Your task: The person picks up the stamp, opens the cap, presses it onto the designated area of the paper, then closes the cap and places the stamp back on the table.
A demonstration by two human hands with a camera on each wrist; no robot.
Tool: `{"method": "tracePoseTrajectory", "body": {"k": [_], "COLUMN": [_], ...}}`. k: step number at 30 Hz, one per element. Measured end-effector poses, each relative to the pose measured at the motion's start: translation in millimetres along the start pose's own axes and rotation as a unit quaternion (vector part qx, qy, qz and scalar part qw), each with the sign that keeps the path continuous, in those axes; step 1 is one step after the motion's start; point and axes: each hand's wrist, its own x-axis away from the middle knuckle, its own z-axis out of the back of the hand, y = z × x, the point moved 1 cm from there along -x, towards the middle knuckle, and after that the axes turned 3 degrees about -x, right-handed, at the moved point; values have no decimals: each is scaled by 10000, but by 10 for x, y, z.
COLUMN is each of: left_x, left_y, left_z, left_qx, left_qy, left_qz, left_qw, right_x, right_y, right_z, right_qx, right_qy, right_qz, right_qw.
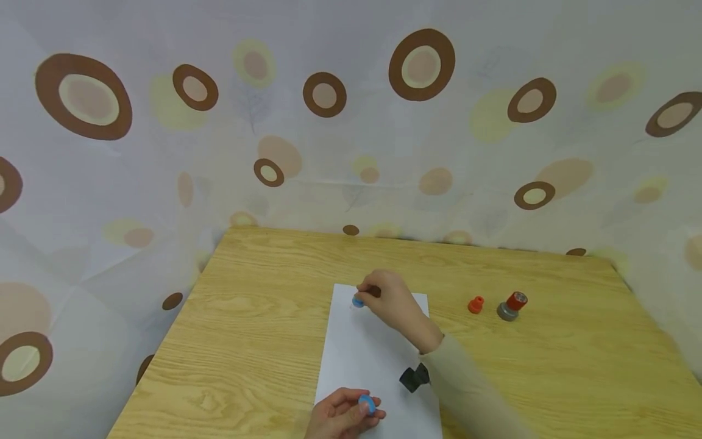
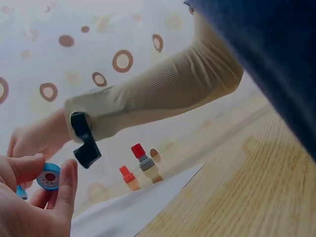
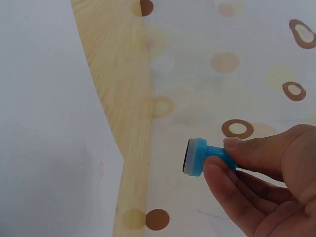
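My right hand (image 1: 392, 302) is over the far end of a white sheet of paper (image 1: 364, 347). Between its thumb and fingers it pinches a small blue stamp (image 3: 212, 157) by the handle; the dark stamping face points toward the paper, apart from it in the right wrist view. A faint reddish mark (image 3: 101, 169) shows on the sheet near there. At the near end of the paper, my left hand (image 1: 344, 414) holds a round blue cap (image 2: 49, 177) between thumb and fingers, its dark reddish centre visible in the left wrist view.
Right of the paper stand a small red stamp (image 1: 476, 305) and a red-and-grey stamp-like piece (image 1: 512, 306) on the wooden table (image 1: 247, 341). A black mount (image 1: 414, 377) sticks out from the right sleeve. A patterned curtain (image 1: 351, 140) encloses the table's back and sides.
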Motion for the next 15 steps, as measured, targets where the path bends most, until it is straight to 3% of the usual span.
{"method": "tracePoseTrajectory", "body": {"k": [7,15], "left_x": [-14,-16], "left_y": [16,29], "left_z": [17,13], "left_qx": [358,468], "left_qy": [127,513], "left_qz": [-609,-900], "left_qw": [9974,9935], "right_x": [327,749], "right_y": [-214,-382], "right_z": [136,86], "right_qx": [-573,-1509], "right_qy": [97,152], "right_qz": [410,803], "right_qw": [9975,9852]}}
